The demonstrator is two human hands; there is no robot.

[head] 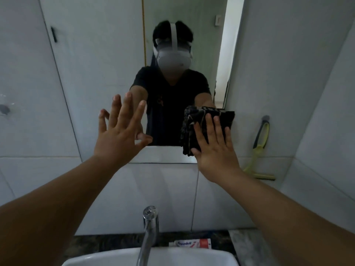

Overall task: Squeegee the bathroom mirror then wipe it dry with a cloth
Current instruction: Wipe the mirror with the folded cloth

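The bathroom mirror (119, 54) hangs on the tiled wall ahead and reflects a person in a dark shirt. My right hand (215, 148) presses a folded dark patterned cloth (199, 120) flat against the mirror's lower right corner, fingers spread over it. My left hand (119, 131) is raised with fingers apart at the mirror's lower middle, holding nothing; I cannot tell whether it touches the glass. A yellow-green squeegee (259, 150) with a dark grip hangs from a wall hook to the right of the mirror.
A chrome tap (148, 231) rises over the white basin (107, 258) at the bottom. A toothpaste tube (193, 243) lies on the dark stone counter behind the basin. White tiled walls close in on both sides.
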